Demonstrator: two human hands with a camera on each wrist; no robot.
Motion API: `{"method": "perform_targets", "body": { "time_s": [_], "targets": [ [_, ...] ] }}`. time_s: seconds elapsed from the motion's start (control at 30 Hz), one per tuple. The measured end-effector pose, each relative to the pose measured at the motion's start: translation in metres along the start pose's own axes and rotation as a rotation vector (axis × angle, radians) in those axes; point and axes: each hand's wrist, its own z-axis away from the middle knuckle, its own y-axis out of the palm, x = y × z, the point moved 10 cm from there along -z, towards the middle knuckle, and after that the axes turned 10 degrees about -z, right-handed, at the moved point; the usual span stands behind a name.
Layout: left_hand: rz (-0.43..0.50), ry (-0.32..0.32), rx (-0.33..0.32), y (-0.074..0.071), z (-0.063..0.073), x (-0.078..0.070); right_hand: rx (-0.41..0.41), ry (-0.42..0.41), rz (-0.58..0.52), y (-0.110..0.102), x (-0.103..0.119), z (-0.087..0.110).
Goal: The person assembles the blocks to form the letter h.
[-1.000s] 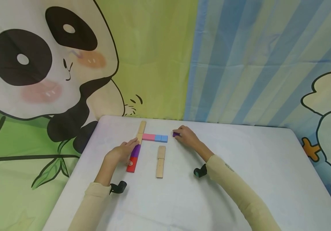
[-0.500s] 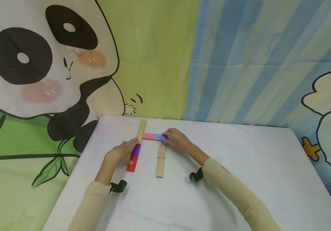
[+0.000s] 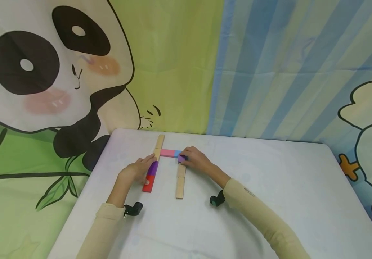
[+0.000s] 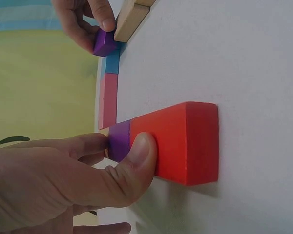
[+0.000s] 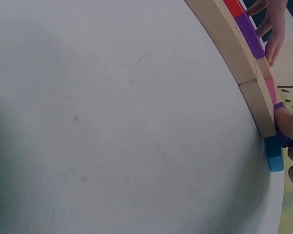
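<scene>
My right hand (image 3: 197, 160) pinches a small purple block (image 4: 105, 43) between thumb and fingers, right over the corner where the blue blocks (image 5: 274, 153) meet a column of two plain wooden blocks (image 3: 180, 187). My left hand (image 3: 137, 171) rests along a slanted row of blocks. Its thumb lies on the red block (image 4: 185, 144), and its fingertips reach past the purple row block (image 3: 152, 168) to a plain wooden block (image 3: 157, 154). A pink block (image 3: 167, 153) bridges from this row to the blue blocks, which the right hand partly hides.
The blocks lie on a white table (image 3: 270, 187). Behind its back edge hangs a printed curtain (image 3: 173, 72) with a panda. A small black device (image 3: 134, 209) is worn at the left wrist, another black device (image 3: 217, 199) at the right.
The right hand has carried the purple block leftward from beside the blue blocks, first over their end, then slightly nearer, to the top of the wooden column. The left hand has stayed put.
</scene>
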Motion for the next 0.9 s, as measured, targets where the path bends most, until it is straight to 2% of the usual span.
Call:
{"method": "perform_targets", "body": {
  "time_s": [0.27,0.57,0.9],
  "targets": [
    [-0.001,-0.009,0.008,0.0002,0.0017,-0.0012,0.011,0.019,-0.004,0.0036,-0.0047,0.0029],
    [-0.004,-0.007,0.001,-0.0017,0.0031,-0.0016,-0.034,-0.024,0.010,0.0007,-0.0041,0.0071],
    [0.000,0.002,0.000,-0.0015,0.0018,-0.0018,-0.029,-0.024,-0.002,0.0015,-0.0044,0.0090]
  ]
}}
